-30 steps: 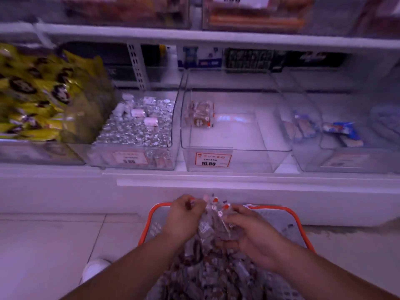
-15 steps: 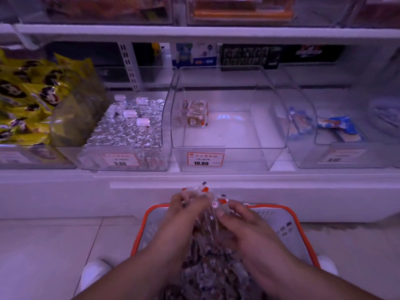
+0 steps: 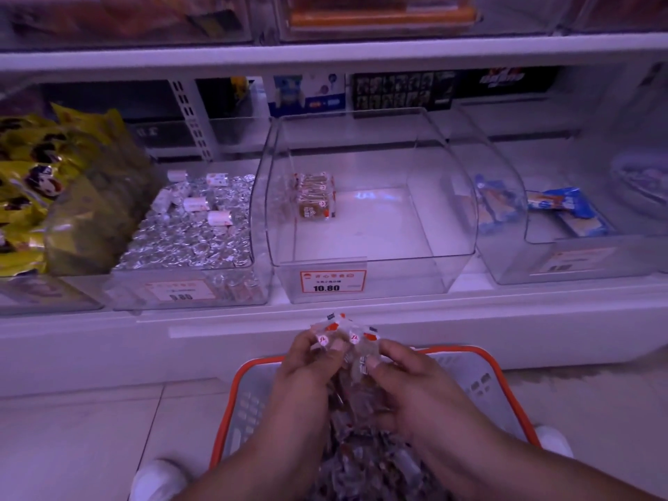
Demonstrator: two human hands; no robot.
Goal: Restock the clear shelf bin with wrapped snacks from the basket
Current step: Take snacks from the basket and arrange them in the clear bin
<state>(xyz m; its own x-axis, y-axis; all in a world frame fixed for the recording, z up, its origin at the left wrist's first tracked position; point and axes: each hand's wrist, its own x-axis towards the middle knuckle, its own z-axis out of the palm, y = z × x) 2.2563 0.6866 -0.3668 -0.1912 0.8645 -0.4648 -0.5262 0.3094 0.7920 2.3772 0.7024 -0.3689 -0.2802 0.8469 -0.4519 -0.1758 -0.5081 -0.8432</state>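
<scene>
Yellow bags [image 3: 32, 189]: they are sitting in the far left bin, and the frame edge is cutting them off.
Silver sweets [image 3: 191, 229]: they are filling the next bin nearly to the top, just left of the target.
Left hand [image 3: 307, 370]: it is curling its fingers around the left side of a bunch of wrapped snacks [image 3: 343, 338], holding it tight.
Change: a second ago both hands were lower, down in the basket; now they are lifting the bunch above the rim, toward the shelf.
Meaning: I judge that the gathering is finishing and the carrying to the bin is beginning.
Clear bin [image 3: 448, 218]: it is standing straight above the hands, with a price tag reading 10.80 on its front; only one small stack of snacks [image 3: 314, 197] is lying at its back left, so almost all restocking is still waiting.
Right hand [image 3: 408, 377]: it is pinching the right side of the same bunch.
Basket [image 3: 480, 356]: its orange rim is showing behind the hands, with many more snacks inside.
Blue packets [image 3: 564, 207]: they are lying in the bin to the right.
Hard to see: the arms are hiding the basket's middle, and the lower part of the bunch is blurring, so I cannot count the pieces.
</scene>
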